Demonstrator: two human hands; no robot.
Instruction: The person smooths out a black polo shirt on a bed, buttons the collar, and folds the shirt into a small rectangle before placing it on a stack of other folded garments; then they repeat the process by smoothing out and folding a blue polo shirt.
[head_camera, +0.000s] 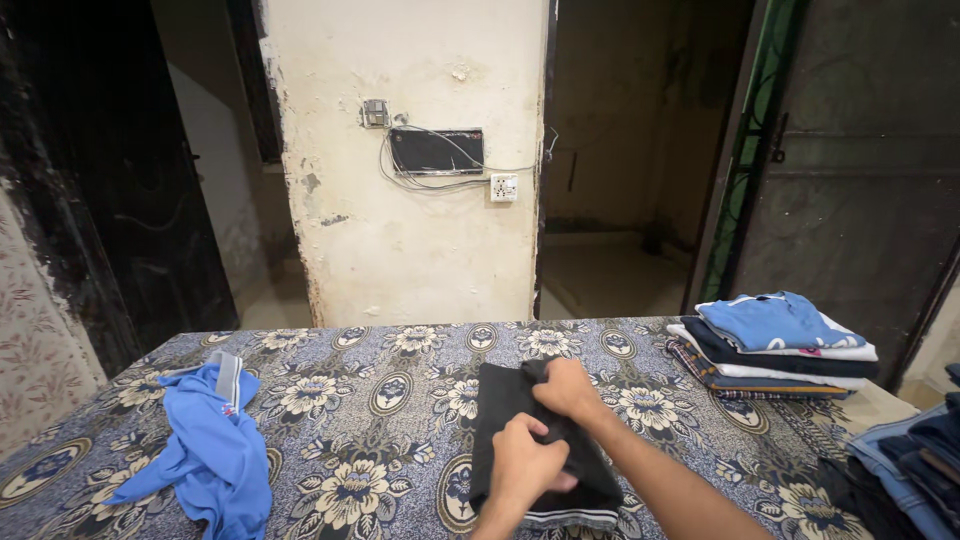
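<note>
Both hands, left hand (527, 462) and right hand (567, 388), clamped on half-folded black garment (500, 420) near front edge; blue shirt (210, 445) at left edge unfolded, folded stack (775, 345) at right edge done.

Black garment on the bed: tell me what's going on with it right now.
A person is pressing both hands on a black garment with a striped hem, lying partly folded on a floral bedsheet. The left hand grips its near part; the right hand holds its far edge. A crumpled blue shirt lies to the left, and a stack of folded clothes sits at the right.
</note>
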